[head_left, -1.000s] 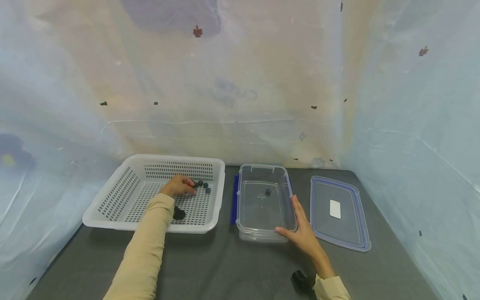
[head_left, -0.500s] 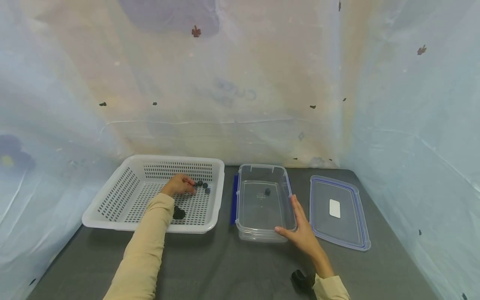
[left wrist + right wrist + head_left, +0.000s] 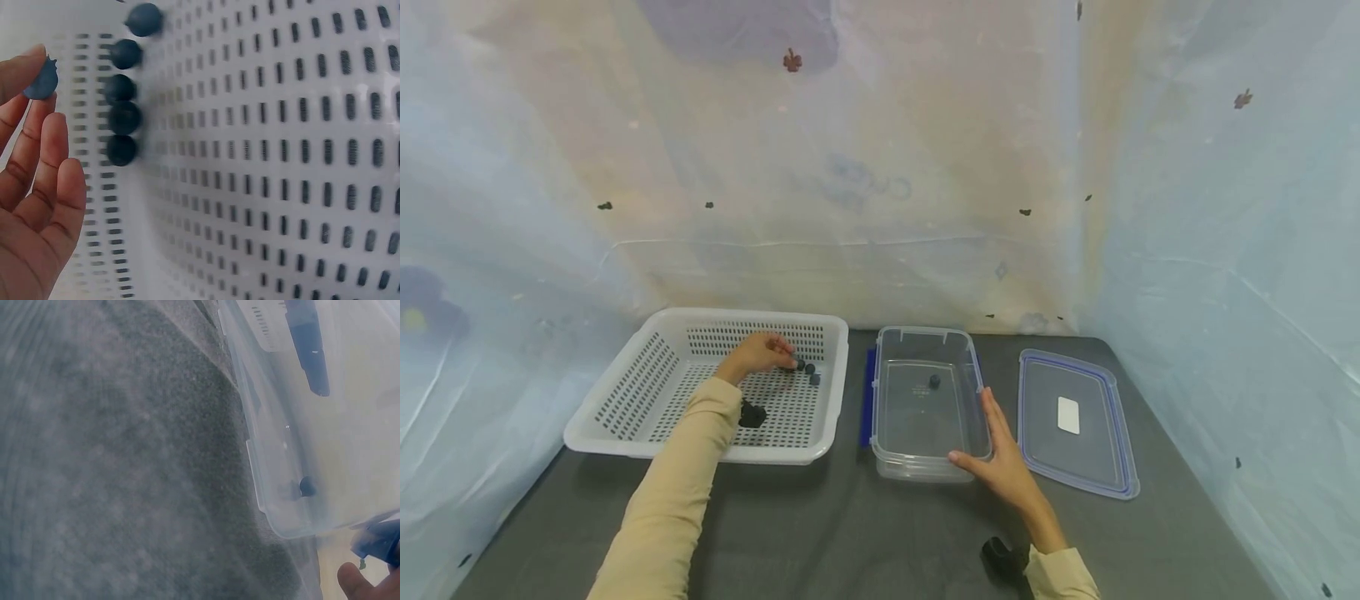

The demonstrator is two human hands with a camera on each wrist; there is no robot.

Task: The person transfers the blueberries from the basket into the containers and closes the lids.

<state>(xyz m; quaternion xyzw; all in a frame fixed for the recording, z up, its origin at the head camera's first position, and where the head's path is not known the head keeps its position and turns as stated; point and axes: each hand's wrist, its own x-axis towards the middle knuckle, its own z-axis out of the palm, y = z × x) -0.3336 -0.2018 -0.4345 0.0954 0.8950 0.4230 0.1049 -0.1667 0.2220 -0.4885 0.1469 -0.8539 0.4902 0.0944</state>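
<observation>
In the left wrist view, a blueberry (image 3: 42, 81) with a small crown is pinched between the thumb and fingertips of my left hand (image 3: 758, 354). That hand is over the white perforated basket (image 3: 775, 456). Beside it, several blueberries (image 3: 123, 117) lie in a line along the basket's side. My right hand (image 3: 1003, 458) has its fingers extended and touches the right side and near corner of a clear plastic container (image 3: 917, 433). One blueberry (image 3: 935, 382) lies inside that container. In the right wrist view only part of the right hand shows, by a blue clip (image 3: 378, 544).
A clear lid (image 3: 1067, 454) with a blue seal and white label lies right of the container. A blue latch flap (image 3: 868, 400) hangs out on the container's left side. Dark cloth (image 3: 850, 542) covers the table, and patterned sheeting (image 3: 880, 167) stands behind it.
My left hand has risen slightly from the basket floor and shifted a little, now with a blueberry visible in its fingers. The right hand and the container stay in place.
</observation>
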